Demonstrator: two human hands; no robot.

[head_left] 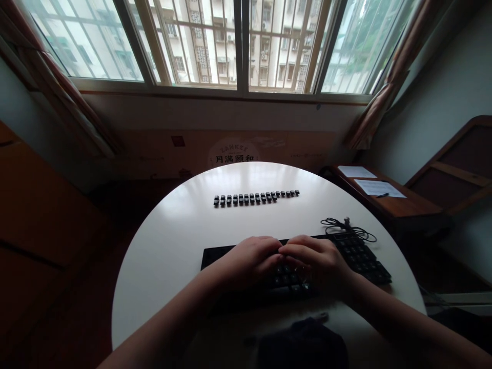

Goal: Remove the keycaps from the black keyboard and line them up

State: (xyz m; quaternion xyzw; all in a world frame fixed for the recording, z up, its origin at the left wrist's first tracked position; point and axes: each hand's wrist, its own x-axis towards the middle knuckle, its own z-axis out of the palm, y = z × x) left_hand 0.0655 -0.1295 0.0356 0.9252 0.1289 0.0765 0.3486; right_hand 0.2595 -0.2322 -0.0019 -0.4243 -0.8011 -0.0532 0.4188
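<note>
A black keyboard [365, 256] lies across the white round table, many of its keys hidden under my hands. Over its middle, my left hand [258, 256] and my right hand [320, 257] meet at the fingertips, both with fingers bent and pressed together. Faint thin, shiny lines show below the right fingers, too small to name; what either hand holds is hidden. Beyond the keyboard, several loose black keycaps [251, 199] stand in two rows, the back row reaching farther right.
A coiled black cable [348, 225] rests at the keyboard's far right. A dark, blurred object [303, 343] is at the near edge of the white table [161, 256]. Papers [378, 187] and a pen [383, 195] lie on a brown wooden surface [411, 206] to the right.
</note>
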